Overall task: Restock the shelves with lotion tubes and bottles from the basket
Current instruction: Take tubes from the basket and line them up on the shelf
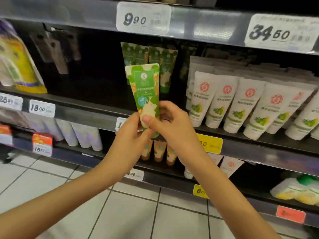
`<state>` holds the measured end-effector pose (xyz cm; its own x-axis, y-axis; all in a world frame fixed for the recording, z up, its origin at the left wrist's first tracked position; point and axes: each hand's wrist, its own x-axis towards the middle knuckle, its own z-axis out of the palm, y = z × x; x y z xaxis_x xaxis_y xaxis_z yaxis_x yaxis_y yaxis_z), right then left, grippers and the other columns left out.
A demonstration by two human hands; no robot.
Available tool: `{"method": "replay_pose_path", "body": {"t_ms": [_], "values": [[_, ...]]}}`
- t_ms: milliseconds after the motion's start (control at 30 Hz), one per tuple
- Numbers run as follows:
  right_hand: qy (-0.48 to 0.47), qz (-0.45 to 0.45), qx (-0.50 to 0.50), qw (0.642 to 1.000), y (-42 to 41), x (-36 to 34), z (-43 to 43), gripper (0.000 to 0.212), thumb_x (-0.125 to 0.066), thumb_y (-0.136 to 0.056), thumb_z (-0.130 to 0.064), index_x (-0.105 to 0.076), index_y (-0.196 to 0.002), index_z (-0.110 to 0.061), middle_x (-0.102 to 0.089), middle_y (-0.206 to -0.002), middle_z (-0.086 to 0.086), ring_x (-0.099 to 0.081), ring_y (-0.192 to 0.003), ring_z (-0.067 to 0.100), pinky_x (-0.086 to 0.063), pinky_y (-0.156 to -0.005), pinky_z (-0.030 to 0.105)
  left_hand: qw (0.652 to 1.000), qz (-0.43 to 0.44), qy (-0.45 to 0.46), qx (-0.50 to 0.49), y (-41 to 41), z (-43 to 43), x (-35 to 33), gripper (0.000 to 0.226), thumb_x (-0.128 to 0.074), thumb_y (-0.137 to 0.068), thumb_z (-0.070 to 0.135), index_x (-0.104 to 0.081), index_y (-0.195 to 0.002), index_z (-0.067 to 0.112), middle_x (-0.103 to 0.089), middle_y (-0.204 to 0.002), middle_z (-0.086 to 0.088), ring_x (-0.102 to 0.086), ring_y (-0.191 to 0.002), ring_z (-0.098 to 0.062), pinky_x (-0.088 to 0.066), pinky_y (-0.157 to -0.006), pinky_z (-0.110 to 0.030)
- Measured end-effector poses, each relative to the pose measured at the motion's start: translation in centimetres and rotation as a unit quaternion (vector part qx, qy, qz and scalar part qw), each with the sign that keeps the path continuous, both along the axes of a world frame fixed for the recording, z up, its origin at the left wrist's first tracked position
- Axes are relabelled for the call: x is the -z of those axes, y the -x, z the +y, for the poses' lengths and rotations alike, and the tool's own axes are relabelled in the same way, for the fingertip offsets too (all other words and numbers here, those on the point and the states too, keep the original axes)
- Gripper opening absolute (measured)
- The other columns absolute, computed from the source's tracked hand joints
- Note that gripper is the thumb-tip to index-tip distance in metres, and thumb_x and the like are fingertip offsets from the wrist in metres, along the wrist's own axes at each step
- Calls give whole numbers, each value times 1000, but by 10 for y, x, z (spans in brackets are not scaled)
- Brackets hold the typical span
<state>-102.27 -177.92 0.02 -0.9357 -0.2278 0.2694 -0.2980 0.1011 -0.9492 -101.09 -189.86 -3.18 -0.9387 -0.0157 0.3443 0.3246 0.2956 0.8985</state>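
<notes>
A green lotion tube (145, 88) with a cream and orange print stands cap-down in front of the middle shelf (82, 102). My left hand (131, 133) grips its lower end from the left. My right hand (170, 125) pinches the same end from the right, thumb across the front. Just behind the tube, several matching green tubes (151, 56) stand on that shelf. The basket is out of sight.
White tubes with green labels (241, 102) fill the shelf to the right. A dark gap lies left of the green tubes, then a yellow pouch (19, 62). Orange tubes (159, 152) and lavender tubes (81, 135) stand one shelf down. White floor tiles (129, 213) lie below.
</notes>
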Motion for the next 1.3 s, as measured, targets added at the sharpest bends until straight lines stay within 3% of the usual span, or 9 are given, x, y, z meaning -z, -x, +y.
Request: {"method": "replay_pose_path", "body": {"t_ms": [167, 367, 500, 600, 700, 867, 1067, 1200, 1300], "values": [[-7, -11, -15, 1000, 37, -2, -32, 35, -65, -84, -19, -60, -118, -12, -65, -112, 2, -61, -104, 11, -52, -86, 22, 998, 20, 54, -32, 36, -40, -12, 21, -63, -83, 20, -54, -97, 34, -63, -88, 16, -60, -78, 11, -47, -63, -6], [-37, 7, 8, 999, 95, 3, -65, 32, -67, -82, -14, -60, -113, -12, -61, -101, -5, -58, -91, 10, -48, -74, 13, 992, -3, 116, -60, 87, -73, -22, 33, -64, -84, 18, -57, -116, 10, -65, -106, -2, -62, -97, -12, -50, -83, -25], [-70, -2, 21, 997, 128, 11, -86, 37, -67, -82, -16, -59, -117, -9, -59, -101, -3, -56, -89, 6, -43, -62, 2, 984, 19, 151, -90, 110, -89, -19, 30, -61, -86, 11, -55, -114, 2, -63, -103, -8, -60, -92, -17, -43, -68, -10], [-60, -4, 40, 997, 147, 19, -97, 41, -65, -84, -17, -55, -122, -3, -60, -119, 9, -57, -105, 16, -42, -65, 1, 981, 7, 172, -95, 131, -98, -19, 36, -62, -86, 11, -51, -119, 1, -62, -110, -14, -60, -103, -25, -40, -74, -13], [-41, 2, 72, 997, 160, 23, -108, 39, -64, -85, -16, -56, -120, -1, -61, -119, 14, -57, -106, 16, -43, -67, 2, 977, -9, 176, -119, 152, -105, -17, 37, -61, -86, 15, -51, -120, 2, -61, -116, -14, -58, -108, -24, -37, -78, -15], [-10, 9, 111, 994, 175, 24, -118, 30, -65, -83, -17, -62, -109, -1, -65, -102, 7, -58, -85, 5, -42, -65, 2, 979, 3, 154, -130, 174, -109, -11, 37, -59, -88, 18, -51, -121, 5, -60, -120, -12, -55, -113, -21, -35, -81, -13], [-10, 18, 156, 988, 185, 26, -121, 29, -67, -82, -19, -65, -106, -3, -61, -88, -3, -54, -76, 0, -43, -66, 3, 985, 24, 130, -109, 185, -110, -6, 37, -59, -88, 18, -51, -122, 5, -59, -121, -11, -46, -100, -5, -30, -73, 4], [-21, 2, 177, 984, 184, 25, -122, 30, -66, -83, -17, -63, -109, -2, -67, -103, 12, -63, -94, 17, -51, -88, 29, 984, 23, 127, -124, 187, -111, -5, 40, -59, -88, 18, -50, -125, 7, -58, -123, -9, -51, -110, -11, -32, -79, -3], [-40, 8, 188, 981, 183, 22, -123, 28, -64, -84, -16, -63, -109, -2, -67, -105, 14, -64, -97, 22, -51, -91, 34, 983, 21, 128, -128, 189, -111, -5, 40, -59, -88, 18, -50, -126, 7, -57, -125, -9, -53, -116, -17, -31, -80, -6]]}}
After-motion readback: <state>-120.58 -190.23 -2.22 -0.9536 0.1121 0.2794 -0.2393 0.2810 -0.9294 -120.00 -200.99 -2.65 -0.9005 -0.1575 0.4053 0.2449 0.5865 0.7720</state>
